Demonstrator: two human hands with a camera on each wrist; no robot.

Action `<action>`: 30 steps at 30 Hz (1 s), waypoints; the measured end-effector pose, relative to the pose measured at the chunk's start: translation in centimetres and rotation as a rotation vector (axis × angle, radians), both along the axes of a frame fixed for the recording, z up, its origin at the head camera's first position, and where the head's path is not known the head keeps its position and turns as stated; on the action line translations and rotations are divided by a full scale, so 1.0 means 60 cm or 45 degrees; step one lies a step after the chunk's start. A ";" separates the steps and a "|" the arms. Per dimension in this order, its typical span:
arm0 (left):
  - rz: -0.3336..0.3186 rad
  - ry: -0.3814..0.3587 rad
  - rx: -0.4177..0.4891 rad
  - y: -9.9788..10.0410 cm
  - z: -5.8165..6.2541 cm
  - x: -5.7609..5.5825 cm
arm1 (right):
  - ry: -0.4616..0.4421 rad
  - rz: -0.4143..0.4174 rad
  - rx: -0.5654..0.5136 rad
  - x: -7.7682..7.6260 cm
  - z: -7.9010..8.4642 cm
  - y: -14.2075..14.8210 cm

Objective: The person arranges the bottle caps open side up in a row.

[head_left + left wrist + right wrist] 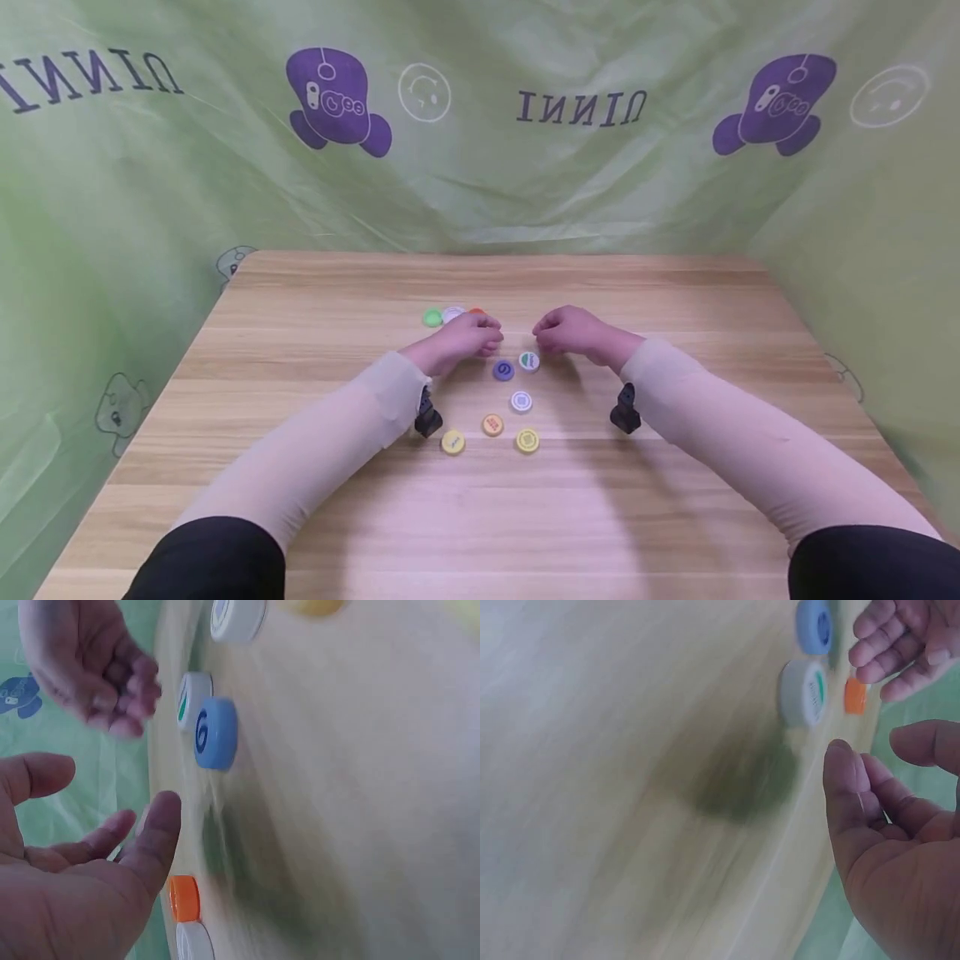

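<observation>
My left hand [463,336] hovers over the far middle of the table, thumb and fingers apart with nothing between them in the left wrist view. Opposite it, my right hand [576,331] is held with loosely bent fingers and a gap to the thumb, also holding nothing. Just in front of the hands lie a blue bottle cap [503,370] and a white cap with a green print [528,362]. Beyond the left hand, an orange cap [184,898] stands next to a white cap [452,314] and a green cap [432,317]; the hand partly covers the orange one in the head view.
Nearer the body lie a white cap with a printed square [521,402], an orange-yellow cap [492,425] and two yellow caps, one right [527,441], one left [453,442]. A green printed curtain [480,192] hangs behind the wooden table [337,287].
</observation>
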State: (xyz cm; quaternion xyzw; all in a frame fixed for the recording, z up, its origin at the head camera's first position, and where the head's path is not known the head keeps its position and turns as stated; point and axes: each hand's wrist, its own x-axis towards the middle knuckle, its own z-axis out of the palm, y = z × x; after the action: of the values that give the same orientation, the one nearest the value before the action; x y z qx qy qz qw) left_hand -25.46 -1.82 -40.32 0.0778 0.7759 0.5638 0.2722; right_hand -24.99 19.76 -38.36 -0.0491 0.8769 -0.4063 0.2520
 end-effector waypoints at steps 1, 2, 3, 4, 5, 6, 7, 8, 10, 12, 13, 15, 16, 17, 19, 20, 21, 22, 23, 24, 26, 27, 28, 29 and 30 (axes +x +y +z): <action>-0.015 0.010 -0.016 0.004 0.000 -0.004 | -0.007 -0.003 0.015 0.002 0.000 0.005; -0.031 0.013 -0.032 0.009 0.001 -0.008 | -0.015 0.001 0.030 0.004 -0.001 0.009; -0.047 0.013 -0.060 0.012 -0.001 -0.011 | -0.026 0.009 0.039 0.005 -0.005 0.012; -0.065 0.013 -0.088 0.016 -0.002 -0.013 | -0.041 0.015 0.038 0.006 -0.009 0.014; -0.085 0.019 -0.119 0.019 -0.002 -0.014 | -0.053 0.018 0.035 0.008 -0.013 0.015; -0.104 0.026 -0.145 0.023 -0.002 -0.015 | -0.057 0.022 0.035 0.009 -0.016 0.015; -0.120 0.031 -0.164 0.026 -0.002 -0.014 | -0.062 0.019 0.033 0.010 -0.020 0.015; -0.137 0.037 -0.176 0.029 -0.001 -0.014 | -0.058 0.017 0.037 0.011 -0.023 0.014; -0.174 0.043 -0.189 0.033 0.001 -0.014 | -0.031 0.024 0.051 0.013 -0.027 0.011; -0.196 0.043 -0.191 0.037 0.002 -0.014 | 0.015 0.035 0.095 0.015 -0.031 0.008; -0.205 0.038 -0.191 0.039 0.002 -0.014 | 0.037 0.042 0.117 0.015 -0.032 0.006; -0.213 0.026 -0.188 0.042 0.002 -0.015 | 0.089 0.064 0.153 0.017 -0.035 0.002; -0.211 0.024 -0.187 0.043 0.002 -0.016 | 0.107 0.065 0.165 0.017 -0.035 -0.002; -0.211 0.023 -0.188 0.044 0.001 -0.017 | 0.125 0.068 0.174 0.017 -0.035 -0.004; -0.210 0.019 -0.184 0.044 0.000 -0.019 | 0.142 0.062 0.172 0.018 -0.035 -0.008; -0.206 0.017 -0.179 0.045 0.000 -0.020 | 0.146 0.056 0.166 0.018 -0.035 -0.009; -0.203 0.020 -0.177 0.044 -0.001 -0.021 | 0.148 0.052 0.159 0.017 -0.036 -0.011; -0.200 0.025 -0.178 0.043 -0.002 -0.022 | 0.147 0.047 0.148 0.017 -0.036 -0.011; -0.193 0.031 -0.176 0.042 -0.002 -0.022 | 0.144 0.045 0.136 0.016 -0.037 -0.011; -0.186 0.042 -0.175 0.041 -0.001 -0.022 | 0.134 0.041 0.114 0.015 -0.038 -0.011; -0.164 0.078 -0.179 0.038 -0.001 -0.022 | 0.107 0.039 0.047 0.013 -0.041 -0.009; -0.153 0.096 -0.183 0.036 -0.001 -0.022 | 0.091 0.036 0.010 0.012 -0.043 -0.007; -0.143 0.109 -0.181 0.034 -0.001 -0.022 | 0.072 0.033 -0.034 0.010 -0.045 -0.005; -0.132 0.121 -0.176 0.033 -0.001 -0.022 | 0.053 0.033 -0.083 0.007 -0.047 -0.003; -0.122 0.131 -0.171 0.031 -0.002 -0.023 | 0.031 0.028 -0.130 0.005 -0.049 -0.001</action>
State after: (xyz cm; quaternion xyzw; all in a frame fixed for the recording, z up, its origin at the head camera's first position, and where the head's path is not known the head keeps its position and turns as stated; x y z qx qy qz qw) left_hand -26.84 0.05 -40.44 0.1252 0.8202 0.4922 0.2631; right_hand -24.70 19.67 -41.27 -0.0765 0.8574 -0.4472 0.2430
